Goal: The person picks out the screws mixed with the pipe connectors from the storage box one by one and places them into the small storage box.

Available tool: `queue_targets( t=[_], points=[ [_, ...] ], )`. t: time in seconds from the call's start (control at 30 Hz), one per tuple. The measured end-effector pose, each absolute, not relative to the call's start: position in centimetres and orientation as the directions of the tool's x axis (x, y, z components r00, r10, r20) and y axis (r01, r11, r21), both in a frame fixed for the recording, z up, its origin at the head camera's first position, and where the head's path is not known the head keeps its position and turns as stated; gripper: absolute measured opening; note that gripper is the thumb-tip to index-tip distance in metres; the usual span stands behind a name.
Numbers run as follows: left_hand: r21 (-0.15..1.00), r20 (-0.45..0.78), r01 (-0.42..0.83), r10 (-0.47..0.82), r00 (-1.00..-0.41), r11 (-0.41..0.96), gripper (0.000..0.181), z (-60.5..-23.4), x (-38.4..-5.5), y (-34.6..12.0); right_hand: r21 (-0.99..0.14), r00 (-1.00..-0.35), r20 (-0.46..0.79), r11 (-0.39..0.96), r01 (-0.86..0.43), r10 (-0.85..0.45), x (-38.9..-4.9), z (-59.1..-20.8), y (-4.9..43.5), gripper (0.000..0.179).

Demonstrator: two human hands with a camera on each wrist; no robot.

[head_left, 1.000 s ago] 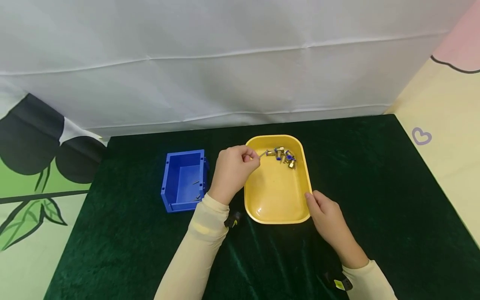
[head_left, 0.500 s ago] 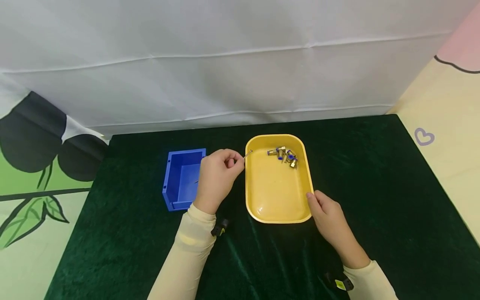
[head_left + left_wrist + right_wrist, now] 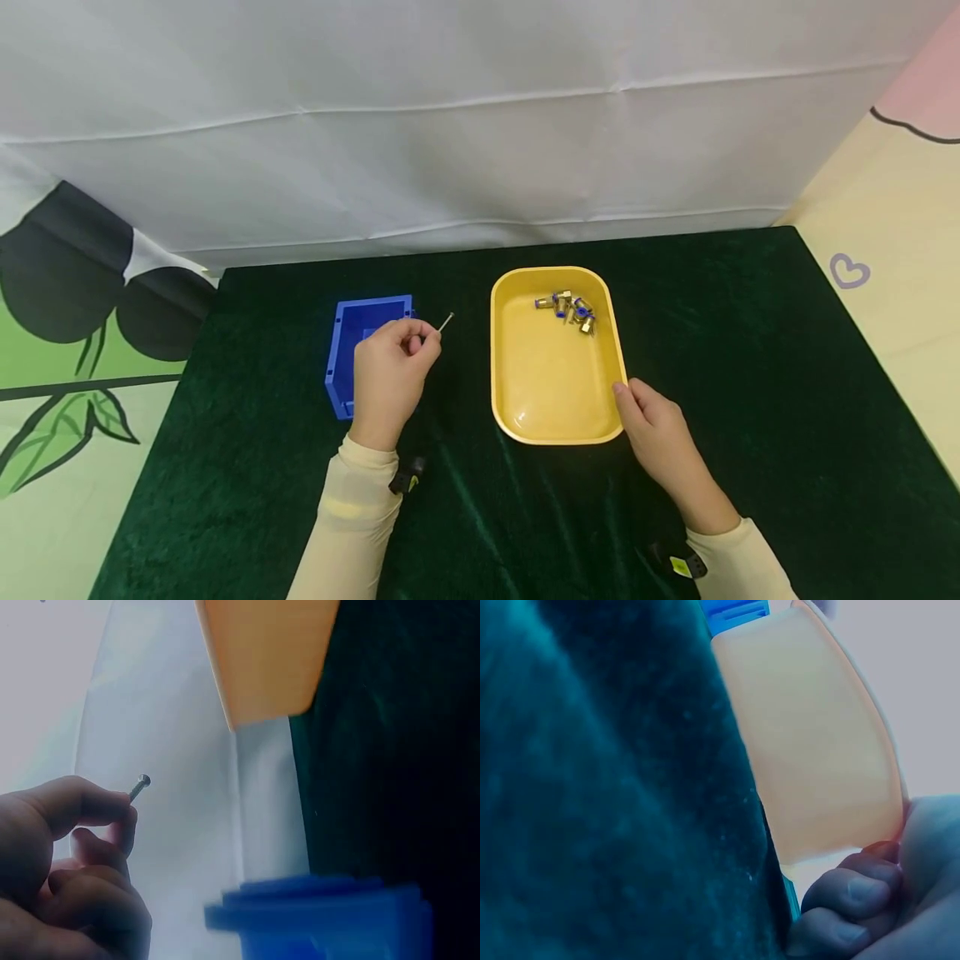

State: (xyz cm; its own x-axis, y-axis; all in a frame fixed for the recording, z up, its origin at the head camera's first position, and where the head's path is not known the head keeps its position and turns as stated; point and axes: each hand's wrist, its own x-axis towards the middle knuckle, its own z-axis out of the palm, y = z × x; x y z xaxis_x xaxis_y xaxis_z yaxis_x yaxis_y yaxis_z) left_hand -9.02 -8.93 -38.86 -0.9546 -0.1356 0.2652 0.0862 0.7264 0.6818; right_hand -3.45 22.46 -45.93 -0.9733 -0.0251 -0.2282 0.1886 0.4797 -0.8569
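Between thumb and forefinger my left hand (image 3: 392, 373) pinches a screw (image 3: 446, 322), its head pointing away from the fingertips. The left wrist view shows the threaded shank and round head of the screw (image 3: 140, 785) up close. Below this hand in the head view is a blue bin (image 3: 343, 362), largely covered by the hand. My right hand (image 3: 662, 433) grips the lower right rim of a yellow tray (image 3: 551, 387), thumb on top and fingers curled under the edge. Several brass fittings with blue collars (image 3: 572, 311) lie in the tray's far right part.
Dark green cloth (image 3: 712, 333) covers the table. A white fabric wall (image 3: 465, 167) rises along its back edge. The blue bin stands left of the yellow tray, with a strip of cloth separating them.
My left hand has carried the screw leftward from over the yellow tray to beside and over the blue bin. The right hand stays on the tray's rim.
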Motion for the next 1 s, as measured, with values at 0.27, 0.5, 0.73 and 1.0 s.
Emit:
queue_targets(
  t=[0.27, 0.5, 0.73, 1.0],
  points=[
    [0.694, 0.213, 0.007, -0.196, -0.957, 0.72, 0.013, -39.2, -8.6, -11.3, -0.855, -0.973, -0.231, 0.482, 0.191, -0.023, -3.5, -45.8, 22.5, 0.047],
    [0.671, 0.179, -0.047, -0.223, -0.958, 0.74, 0.016, -39.3, -8.4, -13.1, -0.861, -0.975, -0.221, 0.475, 0.182, -0.027, -3.5, -46.0, 22.4, 0.048],
    [0.647, 0.162, -0.075, -0.232, -0.959, 0.759, 0.017, -39.7, -8.5, -14.3, -0.863, -0.975, -0.221, 0.471, 0.182, -0.03, -3.5, -46.3, 22.6, 0.048],
    [0.627, 0.112, -0.106, -0.223, -0.968, 0.772, 0.017, -39.8, -8.7, -14.4, -0.872, -0.978, -0.205, 0.46, 0.167, -0.033, -3.5, -46.5, 22.6, 0.05]
  ],
)
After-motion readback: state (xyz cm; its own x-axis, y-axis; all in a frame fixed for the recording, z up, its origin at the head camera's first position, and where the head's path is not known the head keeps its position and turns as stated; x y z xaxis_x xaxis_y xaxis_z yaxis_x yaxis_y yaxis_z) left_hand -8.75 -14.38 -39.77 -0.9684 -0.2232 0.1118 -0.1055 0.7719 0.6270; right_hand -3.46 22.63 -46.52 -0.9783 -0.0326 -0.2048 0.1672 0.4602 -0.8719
